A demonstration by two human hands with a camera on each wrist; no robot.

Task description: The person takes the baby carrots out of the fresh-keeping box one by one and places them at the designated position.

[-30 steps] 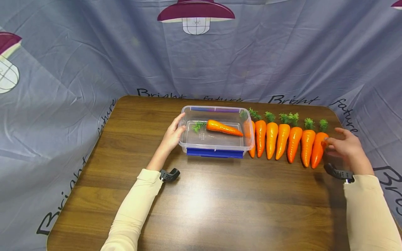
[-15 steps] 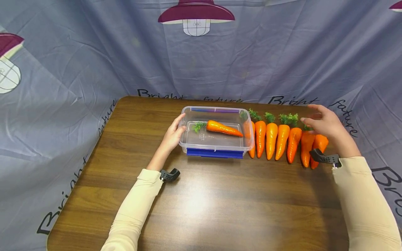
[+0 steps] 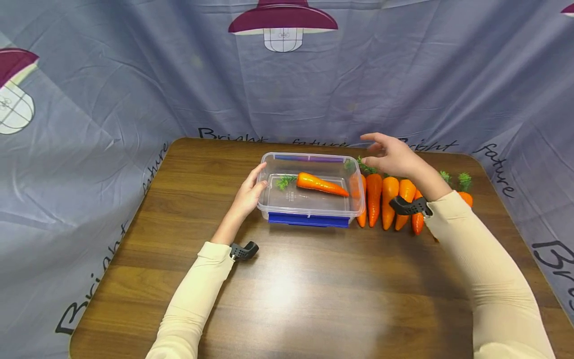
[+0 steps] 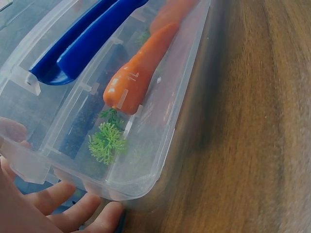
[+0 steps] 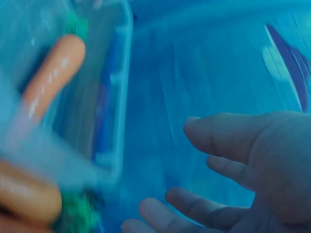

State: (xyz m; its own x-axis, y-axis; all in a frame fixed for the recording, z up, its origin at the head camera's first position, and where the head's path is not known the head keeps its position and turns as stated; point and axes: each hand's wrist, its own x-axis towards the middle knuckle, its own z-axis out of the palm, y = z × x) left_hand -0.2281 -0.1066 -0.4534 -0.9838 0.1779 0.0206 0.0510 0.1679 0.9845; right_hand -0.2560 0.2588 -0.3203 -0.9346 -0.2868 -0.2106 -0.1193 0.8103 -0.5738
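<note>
My left hand (image 3: 248,194) grips the left end of a clear plastic food container (image 3: 308,215), thumb at the rim and fingers along the outer wall. Inside the container lies one orange carrot (image 3: 320,184), its green leafy top toward my left hand. In the left wrist view that carrot (image 4: 133,80) shows through the clear wall. Above the row of carrots, near the container's back right corner, my right hand (image 3: 396,158) holds nothing, its fingers spread in the right wrist view. Its forearm hides part of the row, including a carrot (image 3: 374,199) beside the container partly.
Several carrots (image 3: 390,202) lie side by side to the container's right, leafy tops toward the back edge. A blue latch flap (image 3: 309,219) hangs on the container's front. The wooden table (image 3: 287,279) ends at a grey-blue curtain (image 3: 188,75) behind and on both sides.
My right hand has swept left from the far right carrot, over the row, to near the container. My left hand and the container hold their place.
</note>
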